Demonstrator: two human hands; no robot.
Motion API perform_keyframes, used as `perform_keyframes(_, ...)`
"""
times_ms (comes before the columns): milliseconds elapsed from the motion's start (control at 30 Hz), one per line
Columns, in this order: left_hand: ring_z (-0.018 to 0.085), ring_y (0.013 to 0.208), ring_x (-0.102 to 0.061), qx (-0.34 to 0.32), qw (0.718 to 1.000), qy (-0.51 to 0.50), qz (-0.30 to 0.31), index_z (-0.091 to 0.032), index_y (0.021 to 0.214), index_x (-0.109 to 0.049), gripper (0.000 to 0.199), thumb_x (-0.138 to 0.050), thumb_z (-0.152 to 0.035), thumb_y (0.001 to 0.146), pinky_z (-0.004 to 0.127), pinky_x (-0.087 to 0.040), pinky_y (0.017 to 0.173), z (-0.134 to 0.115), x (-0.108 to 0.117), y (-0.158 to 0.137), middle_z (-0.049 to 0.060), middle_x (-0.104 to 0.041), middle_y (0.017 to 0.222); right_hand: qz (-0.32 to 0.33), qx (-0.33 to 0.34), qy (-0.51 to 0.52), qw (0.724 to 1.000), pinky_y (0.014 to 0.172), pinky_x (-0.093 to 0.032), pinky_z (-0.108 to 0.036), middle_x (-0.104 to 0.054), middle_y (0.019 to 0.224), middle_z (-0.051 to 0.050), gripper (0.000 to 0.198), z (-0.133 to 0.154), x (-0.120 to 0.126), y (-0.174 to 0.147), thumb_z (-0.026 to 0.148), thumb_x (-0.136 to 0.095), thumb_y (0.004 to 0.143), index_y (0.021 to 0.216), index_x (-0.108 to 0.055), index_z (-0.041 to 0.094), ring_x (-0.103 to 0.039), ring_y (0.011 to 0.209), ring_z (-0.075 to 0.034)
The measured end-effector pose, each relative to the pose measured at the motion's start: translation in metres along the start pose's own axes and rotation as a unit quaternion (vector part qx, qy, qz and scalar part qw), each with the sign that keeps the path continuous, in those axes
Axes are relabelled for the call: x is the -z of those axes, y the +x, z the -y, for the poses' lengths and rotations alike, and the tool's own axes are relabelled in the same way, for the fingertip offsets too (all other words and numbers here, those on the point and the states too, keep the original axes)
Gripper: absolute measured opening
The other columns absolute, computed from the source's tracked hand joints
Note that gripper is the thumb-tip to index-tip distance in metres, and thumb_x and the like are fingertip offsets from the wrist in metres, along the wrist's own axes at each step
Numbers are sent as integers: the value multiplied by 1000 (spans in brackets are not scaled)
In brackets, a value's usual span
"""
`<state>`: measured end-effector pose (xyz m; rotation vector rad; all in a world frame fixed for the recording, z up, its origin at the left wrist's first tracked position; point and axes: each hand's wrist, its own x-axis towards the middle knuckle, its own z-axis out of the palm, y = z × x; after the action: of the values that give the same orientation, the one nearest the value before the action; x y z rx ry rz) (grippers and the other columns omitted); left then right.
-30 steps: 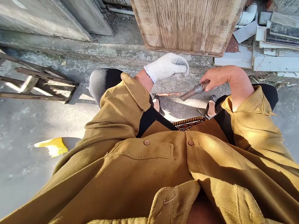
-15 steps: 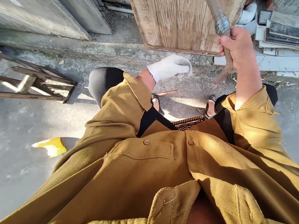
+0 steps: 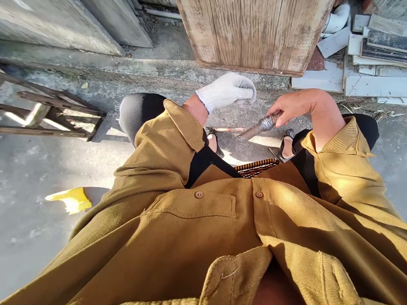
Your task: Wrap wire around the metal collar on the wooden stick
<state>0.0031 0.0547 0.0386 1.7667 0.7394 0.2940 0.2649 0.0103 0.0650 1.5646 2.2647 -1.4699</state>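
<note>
My right hand, bare, is closed around a wooden stick, which slants down to the left over the ground between my feet. Thin silvery wire is wound in a thick band about the stick, right beside my fingers. From that band a fine strand runs up to my left hand, which wears a white knit glove. Its fingers are curled together on the strand; the exact grip is hidden by the glove.
A weathered wooden panel stands ahead on a concrete ledge. Pale boards are piled at the right. On the left are a wooden stool and a yellow object on the concrete floor. A reddish stick lies near my feet.
The stick has swung from raised up at the right to low between my hands, its wire-wound part now near the glove. My left hand has barely moved.
</note>
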Motion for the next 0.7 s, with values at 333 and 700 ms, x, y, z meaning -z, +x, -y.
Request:
perform_keyframes(333, 12, 71, -53, -10, 1000, 18, -9, -15, 88, -73, 23, -71, -37, 93, 26, -42, 67, 13, -1, 10, 1, -65, 73, -1, 72, 128, 989, 75, -54, -30, -76, 91, -3, 32, 24, 22, -40, 23, -82, 76, 107, -80, 15, -65, 82, -18)
perform_keyframes(700, 13, 61, -54, -9, 994, -49, 98, -15, 87, -75, 19, -72, -34, 89, 26, -41, 60, -12, -11, -4, 6, -67, 73, -328, -114, -48, 936, 77, -40, -38, -60, 67, -3, 31, -6, 19, 1, 32, -79, 82, 68, -51, 30, -51, 85, -23)
